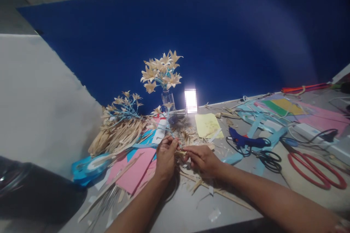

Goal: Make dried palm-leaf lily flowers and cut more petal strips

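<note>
- Two hands are being held close together at the lower centre of the frame, probably so that fine work is being managed between the fingertips.
- A thin blue stem (170, 131) is being pinched between the thumb and curled fingers of the left hand (166, 153), which is nearly closed; it is apparently being steadied there.
- The right hand (203, 158) is being held partly closed, its index finger being pointed at the same spot from the right; whether anything is being gripped by it cannot be told.
- Pale flowers (171, 80) are being supported upright by a clear vase (167, 98) at upper centre, presumably so that the petals are not being crushed.
- A second flower bunch (124, 107) is being borne by a bundle of dried husks (117, 136), left of centre, likely being cushioned by it.
- Pink sheets (136, 167) are being overlapped by loose strips at lower left, and a yellow sheet (209, 124) is being laid flat right of centre.
- A blue glue gun (246, 140) is being rested on its side at centre right, seemingly within reach of the right hand.
- Red-handled scissors (319, 169) are being laid with handles toward the lower right, perhaps for easy grasping.
</note>
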The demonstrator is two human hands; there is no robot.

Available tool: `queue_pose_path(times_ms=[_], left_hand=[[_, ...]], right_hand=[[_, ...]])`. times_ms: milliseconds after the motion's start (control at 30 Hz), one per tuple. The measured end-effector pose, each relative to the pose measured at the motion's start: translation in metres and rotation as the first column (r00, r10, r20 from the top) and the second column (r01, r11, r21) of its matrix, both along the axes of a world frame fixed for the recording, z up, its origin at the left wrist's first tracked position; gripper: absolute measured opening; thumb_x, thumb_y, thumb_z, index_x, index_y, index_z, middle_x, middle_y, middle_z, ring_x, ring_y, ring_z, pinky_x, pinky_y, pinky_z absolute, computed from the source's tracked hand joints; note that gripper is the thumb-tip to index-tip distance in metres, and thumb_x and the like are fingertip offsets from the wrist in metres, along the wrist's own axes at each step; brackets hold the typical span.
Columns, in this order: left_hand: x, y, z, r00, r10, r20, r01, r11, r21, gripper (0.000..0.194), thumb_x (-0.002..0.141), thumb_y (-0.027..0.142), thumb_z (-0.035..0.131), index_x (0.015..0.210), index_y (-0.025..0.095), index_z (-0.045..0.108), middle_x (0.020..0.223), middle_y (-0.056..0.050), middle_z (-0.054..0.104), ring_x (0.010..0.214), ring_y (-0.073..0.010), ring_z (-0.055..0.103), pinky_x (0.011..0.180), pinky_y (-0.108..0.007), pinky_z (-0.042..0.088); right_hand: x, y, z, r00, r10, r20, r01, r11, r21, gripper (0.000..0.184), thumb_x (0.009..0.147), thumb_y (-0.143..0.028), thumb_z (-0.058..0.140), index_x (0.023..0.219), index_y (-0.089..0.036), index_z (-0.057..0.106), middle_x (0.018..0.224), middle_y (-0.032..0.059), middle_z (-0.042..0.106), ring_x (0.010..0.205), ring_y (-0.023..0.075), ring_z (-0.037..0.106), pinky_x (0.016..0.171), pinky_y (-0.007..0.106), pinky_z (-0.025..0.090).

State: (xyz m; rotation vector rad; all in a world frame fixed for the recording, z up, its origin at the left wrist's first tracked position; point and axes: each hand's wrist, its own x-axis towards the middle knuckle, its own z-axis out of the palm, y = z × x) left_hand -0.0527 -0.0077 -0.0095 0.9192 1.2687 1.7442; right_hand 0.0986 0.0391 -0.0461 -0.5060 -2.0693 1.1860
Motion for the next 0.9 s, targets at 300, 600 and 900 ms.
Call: queue_pose_path(times_ms=[300,600,900], left_hand=[[0.008,-0.007,0.004,0.931,-0.28,0.232,0.264,0.959,0.098,0.029,0.072,0.033,0.082,0.08,0.019,0.058,0.073,0.003,0.062,0.063,-0.0105,0.06,0.064,-0.024,0.051],[-0.004,-0.001,0.0,0.995,-0.034,0.099,0.025,0.995,0.091,0.028,0.075,0.034,0.079,0.076,0.019,0.055,0.069,0.003,0.064,0.065,-0.0123,0.062,0.065,-0.024,0.051],[0.007,-0.004,-0.006,0.996,0.045,0.072,-0.05,0.997,0.057,0.029,0.068,0.031,0.083,0.081,0.021,0.058,0.075,0.001,0.068,0.067,-0.0138,0.065,0.068,-0.026,0.051]], right_hand=[[-0.006,0.004,-0.012,0.943,0.317,-0.104,-0.305,0.694,-0.652,0.057,0.079,-0.073,0.052,0.074,-0.017,0.056,0.053,-0.0018,0.051,0.038,0.0121,0.045,0.039,0.027,0.042],[-0.004,0.001,-0.003,0.971,-0.24,-0.014,0.224,0.926,-0.302,0.022,0.086,-0.039,0.066,0.081,-0.019,0.063,0.077,0.0022,0.061,0.074,0.0167,0.054,0.068,0.028,0.043],[-0.001,-0.004,0.001,0.926,-0.372,0.069,0.357,0.919,0.165,0.008,0.085,-0.026,0.066,0.089,-0.021,0.072,0.085,0.0049,0.071,0.075,0.0193,0.06,0.073,0.031,0.039]])
